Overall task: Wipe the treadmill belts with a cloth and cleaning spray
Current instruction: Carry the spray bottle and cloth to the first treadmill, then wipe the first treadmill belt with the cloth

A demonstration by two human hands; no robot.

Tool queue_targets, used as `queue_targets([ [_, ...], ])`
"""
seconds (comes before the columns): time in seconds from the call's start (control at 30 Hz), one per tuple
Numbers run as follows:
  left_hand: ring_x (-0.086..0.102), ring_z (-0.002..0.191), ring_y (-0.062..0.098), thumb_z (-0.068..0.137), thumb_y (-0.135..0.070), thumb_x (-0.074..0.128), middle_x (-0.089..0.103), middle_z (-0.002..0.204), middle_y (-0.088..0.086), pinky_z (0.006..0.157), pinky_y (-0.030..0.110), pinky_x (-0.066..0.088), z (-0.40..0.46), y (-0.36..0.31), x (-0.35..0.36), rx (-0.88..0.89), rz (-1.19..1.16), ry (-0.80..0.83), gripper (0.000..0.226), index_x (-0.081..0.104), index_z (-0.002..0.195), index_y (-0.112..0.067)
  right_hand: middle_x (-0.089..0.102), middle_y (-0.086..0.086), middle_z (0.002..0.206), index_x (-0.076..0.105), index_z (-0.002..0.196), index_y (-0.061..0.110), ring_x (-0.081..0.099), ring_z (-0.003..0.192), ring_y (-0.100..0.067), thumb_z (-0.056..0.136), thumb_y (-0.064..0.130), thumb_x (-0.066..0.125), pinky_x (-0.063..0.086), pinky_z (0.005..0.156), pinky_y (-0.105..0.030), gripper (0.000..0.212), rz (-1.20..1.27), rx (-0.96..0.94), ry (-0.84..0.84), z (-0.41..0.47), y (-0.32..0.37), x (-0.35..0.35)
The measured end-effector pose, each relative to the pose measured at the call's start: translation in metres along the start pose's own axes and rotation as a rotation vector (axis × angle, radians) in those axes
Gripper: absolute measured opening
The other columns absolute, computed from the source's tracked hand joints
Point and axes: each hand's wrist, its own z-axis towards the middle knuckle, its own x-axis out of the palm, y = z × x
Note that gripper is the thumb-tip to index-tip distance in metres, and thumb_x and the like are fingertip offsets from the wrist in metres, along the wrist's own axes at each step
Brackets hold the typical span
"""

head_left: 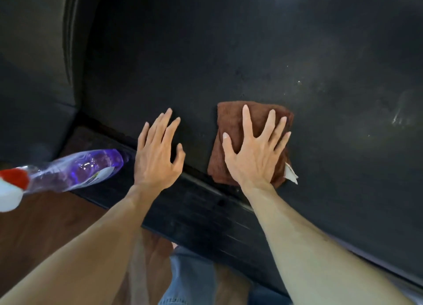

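Both hands flat on treadmill belt (251, 53), right one on cloth.
Belt dark, some wet streaks toward its right edge; spray bottle (75, 169) with purple liquid off belt's near-left corner; right hand (254, 153) fingers spread, pressing brown cloth (231, 119) near belt's near edge; left hand (158, 153) fingers straight, bare on belt beside it.

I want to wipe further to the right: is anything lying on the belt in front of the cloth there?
Nothing visible does. The right hand presses the brown cloth flat on the belt; to its right lie only wet smears.
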Motion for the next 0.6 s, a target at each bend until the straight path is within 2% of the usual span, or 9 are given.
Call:
queue_targets([
  [0.17,0.020,0.155,0.018,0.093,-0.026,0.046,0.023,0.168,0.001,0.126,0.048,0.017,0.002,0.002,-0.001,-0.002,-0.023,-0.004,0.063,0.037,0.155,-0.016,0.006,-0.032,0.167,0.024,0.164,0.029,0.000,0.154,-0.056,0.089,0.062,0.047,0.004,0.125,-0.065,0.084,-0.030,0.023,-0.011,0.004,0.012,0.009],
  [0.33,0.021,0.155,0.017,0.094,-0.017,0.057,0.025,0.167,0.001,0.126,0.048,0.018,0.001,0.003,0.003,-0.009,-0.019,-0.028,0.062,0.039,0.153,-0.017,0.002,-0.029,0.169,0.018,0.164,0.039,-0.003,0.155,-0.053,0.088,0.067,0.044,0.004,0.124,-0.066,0.085,-0.032,-0.004,-0.062,0.005,0.007,0.017],
  [0.6,0.021,0.155,0.014,0.091,-0.026,0.047,0.027,0.167,-0.002,0.125,0.047,0.020,0.004,0.002,0.004,-0.012,-0.033,-0.038,0.061,0.042,0.152,-0.019,0.002,-0.027,0.170,0.015,0.164,0.044,-0.003,0.154,-0.054,0.085,0.075,0.042,0.003,0.121,-0.071,0.088,-0.033,-0.011,-0.069,0.009,0.004,0.016],
])
